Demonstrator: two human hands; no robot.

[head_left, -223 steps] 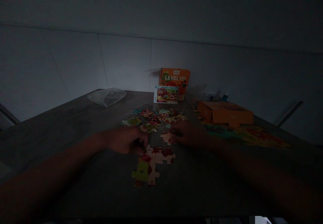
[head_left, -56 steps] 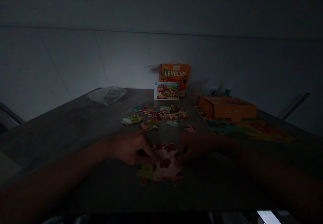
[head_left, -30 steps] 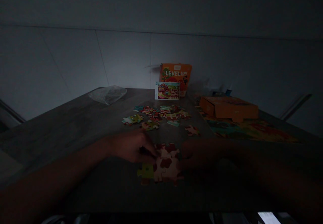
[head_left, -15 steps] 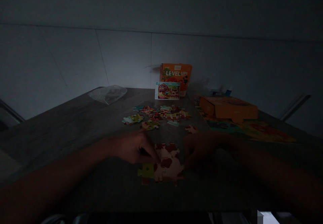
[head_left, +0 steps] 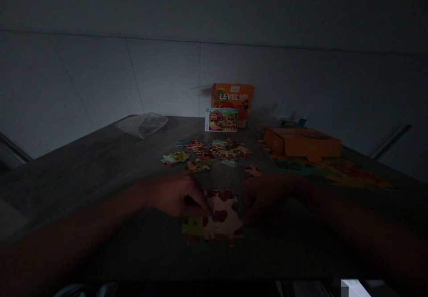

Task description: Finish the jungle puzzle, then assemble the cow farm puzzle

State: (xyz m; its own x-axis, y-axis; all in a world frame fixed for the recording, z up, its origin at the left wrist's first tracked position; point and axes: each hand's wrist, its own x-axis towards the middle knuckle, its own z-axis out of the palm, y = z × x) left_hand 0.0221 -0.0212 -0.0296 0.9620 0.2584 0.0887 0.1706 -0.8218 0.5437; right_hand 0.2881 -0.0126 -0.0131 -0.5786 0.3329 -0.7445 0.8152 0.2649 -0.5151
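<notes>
Several flat, knob-edged puzzle pieces (head_left: pixel 223 220)

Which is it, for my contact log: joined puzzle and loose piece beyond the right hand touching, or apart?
Apart: the head view shows table between the joined puzzle and loose piece.

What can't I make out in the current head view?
All in the head view:
- Part of the joined puzzle pieces: covered by the left hand.
- Whether the right hand touches them: too dark.
- Lower front of the upright orange box: partly behind the picture card.
- Number of loose pieces: they overlap.
- Both forearms: cut off by the frame's edges.
</notes>
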